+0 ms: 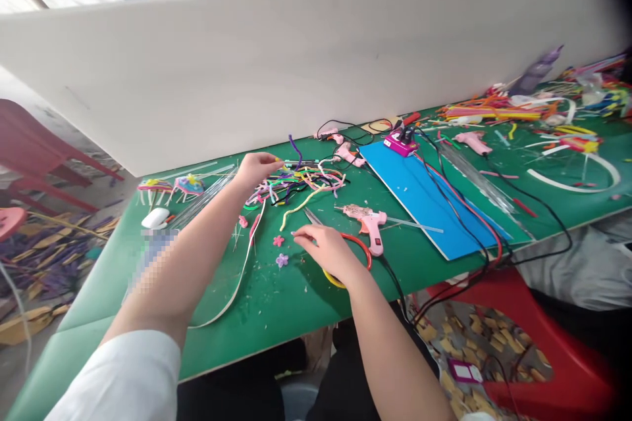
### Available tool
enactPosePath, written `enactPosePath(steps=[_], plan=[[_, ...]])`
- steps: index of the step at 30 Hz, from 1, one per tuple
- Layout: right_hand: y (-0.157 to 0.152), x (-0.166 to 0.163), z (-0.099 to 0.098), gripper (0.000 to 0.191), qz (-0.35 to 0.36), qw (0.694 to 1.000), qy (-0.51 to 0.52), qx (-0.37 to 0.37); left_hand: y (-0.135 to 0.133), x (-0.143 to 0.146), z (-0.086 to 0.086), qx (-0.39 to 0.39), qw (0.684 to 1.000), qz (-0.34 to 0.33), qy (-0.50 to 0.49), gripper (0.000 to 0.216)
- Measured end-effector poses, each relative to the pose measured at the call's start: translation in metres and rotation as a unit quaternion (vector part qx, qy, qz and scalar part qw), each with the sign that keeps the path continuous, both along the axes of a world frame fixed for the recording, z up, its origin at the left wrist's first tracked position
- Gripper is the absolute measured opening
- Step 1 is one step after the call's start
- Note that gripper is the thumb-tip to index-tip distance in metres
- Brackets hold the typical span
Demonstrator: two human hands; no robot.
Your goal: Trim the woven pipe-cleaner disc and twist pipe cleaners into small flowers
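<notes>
My left hand [257,168] reaches over a tangled pile of coloured pipe cleaners [316,179]. Its fingers are pinched, with a small yellow bit at the tips that I cannot make out. Closer to me, my right hand [323,248] is also pinched, and a tiny pale piece shows at its fingertips. Left of that hand lie a pink flower [279,241] and a lilac flower [282,260]. Scissors with orange and yellow handles [363,247] lie partly hidden under the right hand. Just right of them rests a pink glue gun [368,227] with a clear stick in its back.
A blue board [424,204] carries a magenta power strip [400,143] with trailing cables. Decorated headpieces [189,184] and a white case [155,218] lie at left. A white partition [237,72] borders the back. More pipe cleaners [494,108] lie at far right.
</notes>
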State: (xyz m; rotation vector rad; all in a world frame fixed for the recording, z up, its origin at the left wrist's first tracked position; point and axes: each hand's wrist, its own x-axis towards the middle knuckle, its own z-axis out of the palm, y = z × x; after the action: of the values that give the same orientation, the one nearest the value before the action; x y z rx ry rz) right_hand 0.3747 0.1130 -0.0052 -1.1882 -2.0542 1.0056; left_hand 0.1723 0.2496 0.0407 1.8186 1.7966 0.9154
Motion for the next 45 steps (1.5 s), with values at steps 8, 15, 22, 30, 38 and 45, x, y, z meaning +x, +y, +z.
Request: enactPosePath(steps=[8, 15, 22, 30, 38, 45], plan=[[0.002, -0.004, -0.004, 0.022, -0.001, 1.000, -0.015, 0.002, 0.009, -0.005, 0.003, 0.080, 0.975, 0.018, -0.208, 0.016], [0.002, -0.002, -0.006, 0.023, 0.008, 0.999, -0.037, 0.002, 0.001, -0.016, -0.001, 0.172, 0.982, 0.053, 0.053, 0.023], [0.003, -0.003, -0.005, 0.022, 0.005, 0.998, -0.058, 0.004, -0.005, -0.017, 0.019, 0.278, 0.948, 0.074, 0.139, 0.027], [0.012, -0.008, -0.007, 0.034, -0.146, 0.981, 0.120, 0.040, -0.037, 0.009, 0.026, 0.185, 0.963, 0.039, -0.194, 0.019], [0.018, -0.013, -0.010, 0.046, -0.141, 0.970, 0.191, 0.052, -0.063, 0.034, 0.013, 0.180, 0.967, -0.012, -0.179, 0.020], [0.022, -0.014, -0.013, 0.044, -0.176, 0.969, 0.167, 0.052, -0.036, -0.004, -0.010, 0.202, 0.953, -0.058, 0.218, 0.036]])
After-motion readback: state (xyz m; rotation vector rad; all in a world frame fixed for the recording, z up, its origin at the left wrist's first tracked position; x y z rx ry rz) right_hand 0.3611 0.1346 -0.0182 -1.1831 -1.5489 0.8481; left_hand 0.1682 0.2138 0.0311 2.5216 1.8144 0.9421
